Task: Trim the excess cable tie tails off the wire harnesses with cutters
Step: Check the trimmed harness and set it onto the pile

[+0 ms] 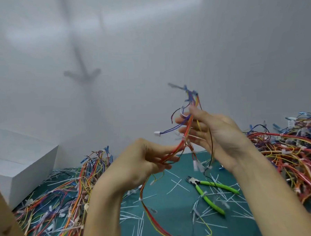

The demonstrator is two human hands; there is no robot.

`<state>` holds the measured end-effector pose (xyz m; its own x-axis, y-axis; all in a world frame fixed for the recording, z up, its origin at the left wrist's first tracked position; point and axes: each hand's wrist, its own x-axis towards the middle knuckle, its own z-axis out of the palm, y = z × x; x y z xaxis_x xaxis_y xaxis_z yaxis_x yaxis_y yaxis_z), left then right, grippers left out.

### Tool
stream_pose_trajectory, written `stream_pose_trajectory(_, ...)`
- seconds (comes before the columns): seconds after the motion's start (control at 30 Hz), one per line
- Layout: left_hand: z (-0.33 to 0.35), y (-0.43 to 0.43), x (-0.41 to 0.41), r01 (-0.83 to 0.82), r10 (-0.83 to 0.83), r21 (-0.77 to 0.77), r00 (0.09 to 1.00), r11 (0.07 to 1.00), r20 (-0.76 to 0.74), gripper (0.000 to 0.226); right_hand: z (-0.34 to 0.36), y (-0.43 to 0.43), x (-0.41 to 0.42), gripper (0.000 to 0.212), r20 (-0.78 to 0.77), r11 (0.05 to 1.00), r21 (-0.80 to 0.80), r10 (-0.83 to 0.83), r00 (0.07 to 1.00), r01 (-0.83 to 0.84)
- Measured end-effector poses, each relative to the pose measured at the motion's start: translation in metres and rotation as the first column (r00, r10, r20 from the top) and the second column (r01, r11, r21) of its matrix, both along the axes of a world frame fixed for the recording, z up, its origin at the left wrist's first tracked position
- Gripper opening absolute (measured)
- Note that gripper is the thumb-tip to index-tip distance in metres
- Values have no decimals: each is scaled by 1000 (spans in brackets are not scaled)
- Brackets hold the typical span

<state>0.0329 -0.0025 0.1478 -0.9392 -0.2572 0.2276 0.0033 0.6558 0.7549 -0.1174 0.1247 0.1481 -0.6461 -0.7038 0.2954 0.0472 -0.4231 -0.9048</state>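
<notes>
A wire harness (184, 143) of red, orange, yellow and blue wires with white connectors is held up in front of me above the green mat (164, 191). My left hand (144, 160) pinches its lower part, and a long loop hangs from there down to the mat. My right hand (211, 131) holds the upper part between thumb and fingers, with the blue wire ends sticking up above it. Green-handled cutters (207, 192) lie on the mat below my right hand, with neither hand touching them.
A pile of harnesses (65, 198) lies at the left and a larger pile (293, 152) at the right. Several cut white tie tails (176, 185) litter the mat. A white box (18, 166) stands at the far left, a white wall behind.
</notes>
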Motion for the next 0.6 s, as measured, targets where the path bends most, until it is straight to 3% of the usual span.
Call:
stream_pose_trajectory(0.07,-3,-1,-1,-2,6,-66,998,998,60,77,0,1,1,11,-7,998,-32,-53,999,52)
stream_pose_trajectory(0.17,-5,-7,1,-151,150,9,987,989,53,53,2,4,3,10,-61,996,-50,-78,995,75)
stream_pose_trajectory(0.23,-4,-13,2,-329,336,102,941,939,-52,29,5,7,6,12,-109,996,-61,-69,992,63)
stream_pose_trajectory(0.33,4,-13,7,-434,492,240,817,868,-301,20,9,10,13,14,-177,997,-74,-30,984,17)
stream_pose_trajectory(0.47,20,3,15,-321,447,323,754,890,-482,22,13,10,25,14,-266,998,-59,9,964,-25)
stream_pose_trajectory(0.6,27,21,19,-153,247,233,855,960,-456,30,16,9,38,19,-415,999,-33,-25,909,12)
